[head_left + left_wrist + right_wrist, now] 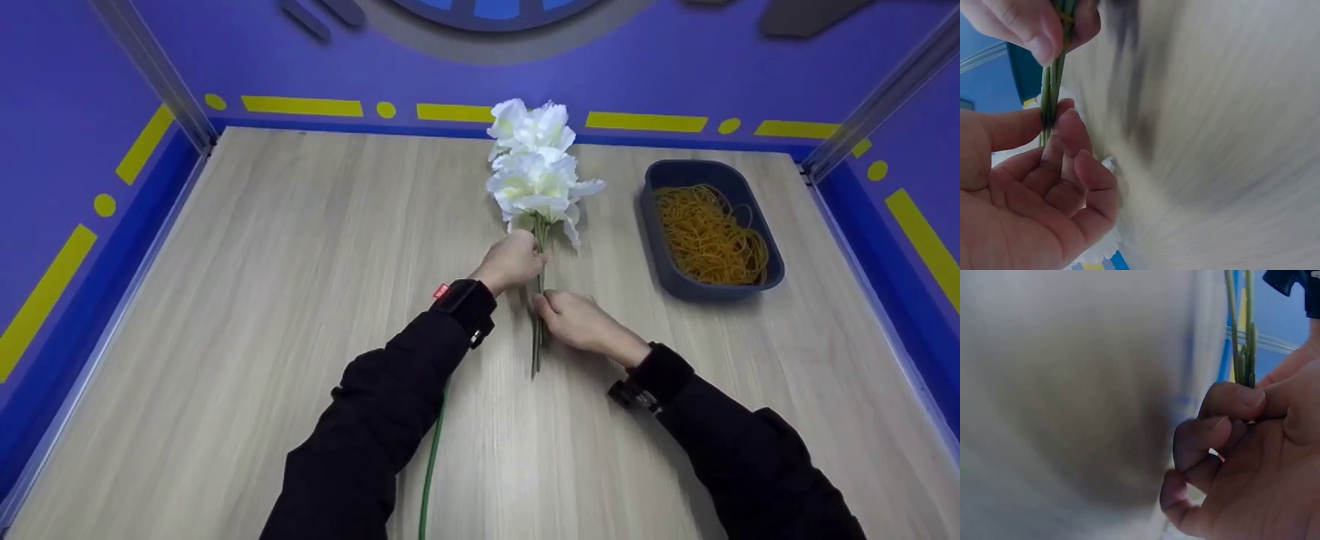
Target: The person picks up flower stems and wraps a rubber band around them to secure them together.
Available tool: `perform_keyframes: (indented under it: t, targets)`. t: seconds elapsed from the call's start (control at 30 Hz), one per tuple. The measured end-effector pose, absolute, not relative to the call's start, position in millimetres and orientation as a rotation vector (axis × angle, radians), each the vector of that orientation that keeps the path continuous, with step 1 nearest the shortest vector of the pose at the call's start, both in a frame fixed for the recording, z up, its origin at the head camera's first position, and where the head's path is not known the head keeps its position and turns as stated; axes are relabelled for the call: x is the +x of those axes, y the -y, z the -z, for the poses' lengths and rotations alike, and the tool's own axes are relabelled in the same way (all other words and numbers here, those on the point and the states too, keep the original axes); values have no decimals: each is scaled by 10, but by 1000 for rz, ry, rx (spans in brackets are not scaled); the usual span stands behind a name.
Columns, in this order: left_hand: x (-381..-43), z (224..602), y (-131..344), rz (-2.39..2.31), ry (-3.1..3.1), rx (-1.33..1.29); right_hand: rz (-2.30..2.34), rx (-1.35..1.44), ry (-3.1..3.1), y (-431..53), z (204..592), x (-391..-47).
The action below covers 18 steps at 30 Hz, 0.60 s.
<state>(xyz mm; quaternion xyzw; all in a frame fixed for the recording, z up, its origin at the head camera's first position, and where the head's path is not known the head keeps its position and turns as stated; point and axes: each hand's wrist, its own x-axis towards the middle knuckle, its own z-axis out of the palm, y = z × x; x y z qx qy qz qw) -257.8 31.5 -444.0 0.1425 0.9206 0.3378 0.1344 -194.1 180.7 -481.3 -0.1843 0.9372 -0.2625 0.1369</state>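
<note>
A bunch of white artificial flowers [536,176] points toward the back wall, its thin green stems [537,349] running down toward me. Just under the blooms, my left hand [514,260] pinches the stems between thumb and fingers. Lower down, my right hand [581,321] grips the same stems with thumb and fingertips. In the left wrist view a bit of yellow rubber band [1066,18] shows on the stems [1053,84] by the right hand's fingers. Cut stem ends [1246,354] stick out past the right hand's grip in the right wrist view.
To the right stands a dark grey tub [652,247] holding a heap of yellow rubber bands [709,236]. A green cord-like strip [431,465] lies on the wooden table [262,300] beside the left sleeve. Blue panels with yellow marks [300,106] border the table.
</note>
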Motion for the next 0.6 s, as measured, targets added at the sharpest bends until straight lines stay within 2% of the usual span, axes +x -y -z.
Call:
perform_keyframes:
  t: [0.6]
  targets:
    - [-2593,4559,-233,-1038,-2600,323,588,-577,-2716,-1770,4795,-1950]
